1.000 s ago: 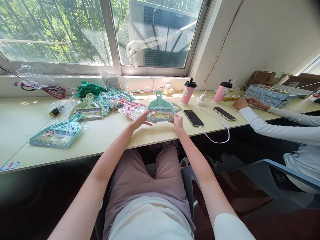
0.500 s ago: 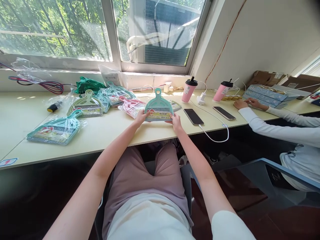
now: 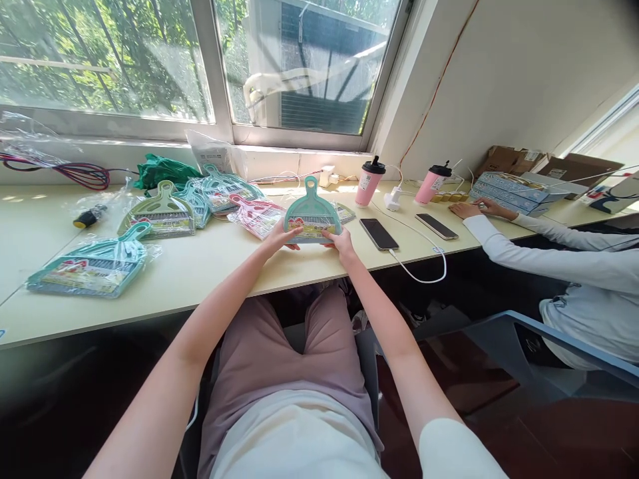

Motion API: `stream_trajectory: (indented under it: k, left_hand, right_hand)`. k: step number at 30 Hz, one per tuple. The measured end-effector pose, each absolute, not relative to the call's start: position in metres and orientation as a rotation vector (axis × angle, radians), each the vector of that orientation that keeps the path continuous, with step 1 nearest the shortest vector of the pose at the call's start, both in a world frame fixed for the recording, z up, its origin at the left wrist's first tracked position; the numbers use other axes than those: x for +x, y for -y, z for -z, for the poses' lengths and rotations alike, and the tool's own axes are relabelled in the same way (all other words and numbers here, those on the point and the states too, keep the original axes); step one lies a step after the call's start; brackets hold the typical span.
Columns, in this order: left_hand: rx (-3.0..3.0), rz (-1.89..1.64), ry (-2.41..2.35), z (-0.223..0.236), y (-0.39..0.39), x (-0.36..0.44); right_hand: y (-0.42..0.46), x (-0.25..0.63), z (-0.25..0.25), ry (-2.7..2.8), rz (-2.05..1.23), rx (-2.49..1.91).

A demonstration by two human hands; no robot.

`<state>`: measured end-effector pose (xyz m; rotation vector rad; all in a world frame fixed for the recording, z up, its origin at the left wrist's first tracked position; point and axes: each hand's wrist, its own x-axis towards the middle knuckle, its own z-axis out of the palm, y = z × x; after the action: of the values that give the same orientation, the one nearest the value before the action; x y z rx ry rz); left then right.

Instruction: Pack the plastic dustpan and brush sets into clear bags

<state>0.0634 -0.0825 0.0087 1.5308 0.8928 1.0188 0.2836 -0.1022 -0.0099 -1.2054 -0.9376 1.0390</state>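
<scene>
Both my hands hold a turquoise dustpan and brush set (image 3: 312,211) upright over the front part of the table, its looped handle pointing up. My left hand (image 3: 283,237) grips its lower left corner, thumb on the front. My right hand (image 3: 342,241) grips the lower right corner the same way. A printed card covers the lower front of the set. Just left lies a pink dustpan set (image 3: 256,215) in clear wrap. Farther left are an olive-green dustpan set (image 3: 162,214) and a wrapped turquoise set (image 3: 90,267) near the table's front edge.
Two phones, the nearer one (image 3: 378,234) on a white cable, lie to the right. Behind them stand pink cups (image 3: 369,183). A screwdriver-like handle (image 3: 90,216) and green plastic (image 3: 164,171) are at left. A co-worker's hands (image 3: 466,209) rest by blue boxes (image 3: 516,191).
My view has turned slightly right, so everything sits a little farther left. My thumbs now reach further inward over the card; both hands still hold the turquoise set.
</scene>
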Motion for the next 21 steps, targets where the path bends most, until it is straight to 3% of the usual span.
stream_trajectory:
  k: [11, 18, 21]
  left_hand:
    - [1.398, -1.274, -0.897, -0.013, 0.075, 0.057]
    - [1.416, -1.146, -0.927, -0.01, 0.074, 0.06]
    - [1.384, -1.295, -1.135, -0.009, 0.067, 0.049]
  right_hand:
    - [0.119, 0.261, 0.005, 0.978, -1.292, -0.873]
    - [0.106, 0.247, 0.003, 0.805, -1.265, -0.989]
    - [0.085, 0.275, -0.01, 0.732, -1.259, -1.024]
